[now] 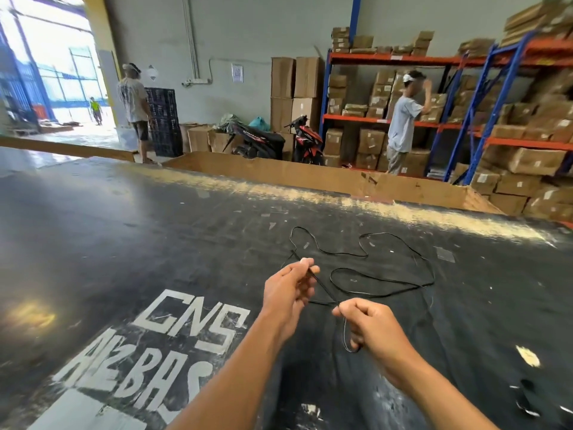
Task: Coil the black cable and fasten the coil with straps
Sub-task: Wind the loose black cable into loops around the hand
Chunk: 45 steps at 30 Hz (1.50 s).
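Observation:
A thin black cable (400, 288) lies in loose, wandering loops on the big black table (155, 231). My left hand (290, 294) pinches one strand between thumb and fingertips, slightly above the table. My right hand (370, 325) pinches the cable a short way along, and a small loop hangs below its fingers. A taut stretch of cable runs between both hands. Dark strap-like pieces (527, 395) lie blurred at the table's near right; I cannot tell what they are.
White painted letters (186, 318) mark the table at the near left. A brown cardboard wall (325, 178) borders the far edge. Beyond it stand two people (401, 122), parked motorbikes (305, 141) and racks of cardboard boxes (511, 119). An open doorway (52, 72) is far left.

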Available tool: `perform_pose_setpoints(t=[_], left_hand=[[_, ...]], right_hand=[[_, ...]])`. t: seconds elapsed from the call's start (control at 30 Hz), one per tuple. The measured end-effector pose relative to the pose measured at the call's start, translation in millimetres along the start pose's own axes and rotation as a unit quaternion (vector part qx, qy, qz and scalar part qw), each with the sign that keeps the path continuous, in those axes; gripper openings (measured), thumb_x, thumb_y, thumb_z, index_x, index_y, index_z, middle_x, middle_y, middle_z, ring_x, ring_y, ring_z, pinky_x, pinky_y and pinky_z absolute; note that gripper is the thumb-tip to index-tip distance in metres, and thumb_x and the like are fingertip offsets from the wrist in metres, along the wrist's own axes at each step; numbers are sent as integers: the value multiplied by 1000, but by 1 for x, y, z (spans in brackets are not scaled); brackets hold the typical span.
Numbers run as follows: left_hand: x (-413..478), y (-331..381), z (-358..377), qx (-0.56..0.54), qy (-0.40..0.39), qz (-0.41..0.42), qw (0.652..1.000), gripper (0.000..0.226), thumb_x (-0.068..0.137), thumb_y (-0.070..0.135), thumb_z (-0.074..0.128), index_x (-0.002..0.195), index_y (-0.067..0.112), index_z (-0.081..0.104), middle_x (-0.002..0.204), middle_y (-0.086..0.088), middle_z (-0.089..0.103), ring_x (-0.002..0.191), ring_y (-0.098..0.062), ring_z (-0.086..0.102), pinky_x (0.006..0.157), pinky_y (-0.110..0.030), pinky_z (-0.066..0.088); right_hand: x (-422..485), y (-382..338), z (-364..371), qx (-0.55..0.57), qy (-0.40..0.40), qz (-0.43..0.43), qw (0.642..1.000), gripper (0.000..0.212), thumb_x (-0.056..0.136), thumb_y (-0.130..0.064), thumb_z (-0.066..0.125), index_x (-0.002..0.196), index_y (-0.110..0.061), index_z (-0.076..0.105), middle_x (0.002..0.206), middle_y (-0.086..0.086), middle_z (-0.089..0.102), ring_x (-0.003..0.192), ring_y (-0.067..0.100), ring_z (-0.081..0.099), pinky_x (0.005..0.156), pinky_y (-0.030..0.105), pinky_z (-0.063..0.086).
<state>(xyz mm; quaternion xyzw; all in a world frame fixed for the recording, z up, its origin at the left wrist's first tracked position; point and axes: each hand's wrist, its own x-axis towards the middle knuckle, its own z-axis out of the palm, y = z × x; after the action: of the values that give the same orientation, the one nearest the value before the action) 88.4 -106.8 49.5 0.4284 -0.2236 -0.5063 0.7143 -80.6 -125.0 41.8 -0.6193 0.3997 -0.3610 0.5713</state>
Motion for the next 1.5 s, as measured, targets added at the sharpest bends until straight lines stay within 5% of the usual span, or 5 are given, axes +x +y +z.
perform_pose_setpoints(t=[0.17, 0.43, 1.03, 1.5], left_hand=[[12, 6, 6, -84, -122, -75, 986, 48, 97, 48, 49, 112, 11, 75, 114, -9, 75, 95, -18, 73, 87, -34, 54], [35, 11, 29, -99, -229, -115, 961, 80, 94, 67, 30, 136, 5, 57, 137, -21, 60, 126, -33, 58, 110, -50, 37], [45, 20, 39, -42, -262, -143, 954, 74, 98, 63, 22, 144, 9, 43, 141, -21, 57, 132, -39, 52, 118, -58, 25], [58, 31, 53, -49, -268, -144, 951, 50, 99, 53, 28, 137, 37, 56, 144, -15, 56, 135, -41, 47, 103, -61, 36]], right_hand=[[1, -10, -5, -43, 4, -35, 998, 26, 92, -13, 59, 71, -8, 74, 47, -6, 36, 42, 9, 33, 44, 25, 33], [12, -17, -20, 11, -18, -28, 999, 32, 95, -8, 56, 66, -8, 71, 46, -4, 28, 39, 10, 23, 41, 25, 28], [28, -24, -27, 111, 15, -9, 994, 31, 95, -7, 54, 68, -4, 68, 47, -3, 24, 38, 9, 20, 40, 23, 26], [16, -31, -32, -6, -39, -48, 998, 34, 99, -17, 51, 69, -15, 66, 45, -7, 34, 38, 8, 25, 39, 18, 25]])
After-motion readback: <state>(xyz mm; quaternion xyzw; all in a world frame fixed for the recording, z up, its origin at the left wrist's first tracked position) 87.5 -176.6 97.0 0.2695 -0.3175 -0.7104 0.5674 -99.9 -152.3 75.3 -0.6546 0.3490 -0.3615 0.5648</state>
